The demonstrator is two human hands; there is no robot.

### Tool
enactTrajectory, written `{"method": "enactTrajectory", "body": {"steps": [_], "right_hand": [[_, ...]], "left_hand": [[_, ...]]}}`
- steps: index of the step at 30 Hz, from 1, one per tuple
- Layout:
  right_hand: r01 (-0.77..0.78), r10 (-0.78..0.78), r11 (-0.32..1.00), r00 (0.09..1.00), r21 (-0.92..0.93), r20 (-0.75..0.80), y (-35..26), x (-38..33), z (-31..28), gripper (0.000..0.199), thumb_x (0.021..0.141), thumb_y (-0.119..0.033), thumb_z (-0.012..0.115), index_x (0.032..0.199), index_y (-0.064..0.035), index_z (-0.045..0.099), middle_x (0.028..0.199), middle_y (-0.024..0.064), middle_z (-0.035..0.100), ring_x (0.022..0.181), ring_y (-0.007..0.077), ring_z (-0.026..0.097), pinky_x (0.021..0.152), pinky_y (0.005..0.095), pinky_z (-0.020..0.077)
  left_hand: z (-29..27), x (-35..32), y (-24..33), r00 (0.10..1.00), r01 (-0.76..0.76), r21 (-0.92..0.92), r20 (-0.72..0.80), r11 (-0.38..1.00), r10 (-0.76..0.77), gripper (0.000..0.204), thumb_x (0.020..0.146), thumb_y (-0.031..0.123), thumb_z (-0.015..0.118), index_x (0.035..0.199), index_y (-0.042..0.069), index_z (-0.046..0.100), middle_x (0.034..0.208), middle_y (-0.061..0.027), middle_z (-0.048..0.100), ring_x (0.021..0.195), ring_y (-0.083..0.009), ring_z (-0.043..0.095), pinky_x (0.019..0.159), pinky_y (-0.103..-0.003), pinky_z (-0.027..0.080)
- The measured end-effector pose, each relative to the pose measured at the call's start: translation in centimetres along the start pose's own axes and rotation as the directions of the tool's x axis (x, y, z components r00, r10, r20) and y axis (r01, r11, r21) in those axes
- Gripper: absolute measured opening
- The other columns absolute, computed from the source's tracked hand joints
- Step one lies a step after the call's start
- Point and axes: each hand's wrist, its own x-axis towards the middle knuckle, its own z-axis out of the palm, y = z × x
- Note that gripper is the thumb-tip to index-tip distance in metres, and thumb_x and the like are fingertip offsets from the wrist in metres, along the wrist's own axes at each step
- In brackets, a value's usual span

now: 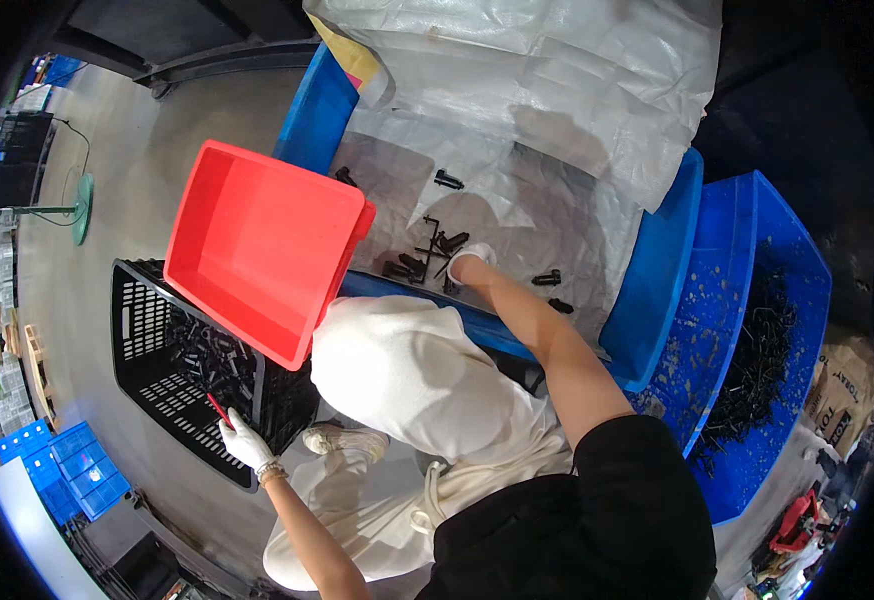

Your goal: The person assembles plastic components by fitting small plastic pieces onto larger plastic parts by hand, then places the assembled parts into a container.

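My left hand (247, 446), in a white glove, is closed around a slim red stick-like tool (218, 406) at the rim of a black slatted crate (142, 370). Inside that crate lie many small black plastic parts (207, 352). My right hand (471, 262), also gloved, reaches down into a blue bin (653, 290) lined with a whitish plastic sheet (517, 225). Its fingers look curled at a cluster of black plastic parts (412, 266), some on a thin branching black stem; what they grip is hidden. A few single black parts (448, 180) lie apart on the sheet.
A red tray (257, 245) sits tilted between the crate and the blue bin, by my knee. To the right stands another blue bin (702, 320) with thin black pieces (757, 370), and a brown paper sack (842, 390) beyond it. Blue boxes (87, 465) are at far left.
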Motion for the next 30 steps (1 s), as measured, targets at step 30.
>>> {"method": "enactTrajectory", "body": {"steps": [30], "right_hand": [[0.463,-0.234,0.831,0.794,0.308,-0.561,3.1,-3.2,0.0,0.031,0.081,-0.024,0.049,0.103,-0.0080,0.064,0.105,0.0186,0.061,0.095,0.0353,0.060,0.082,0.0433,0.0472]], "left_hand": [[0.5,-0.1,0.7,0.999,0.029,0.133,-0.045,0.991,-0.023,0.059,0.090,0.043,0.049,0.118,-0.009,0.050,0.111,-0.0267,0.057,0.095,-0.0357,0.058,0.084,-0.037,0.044]]}}
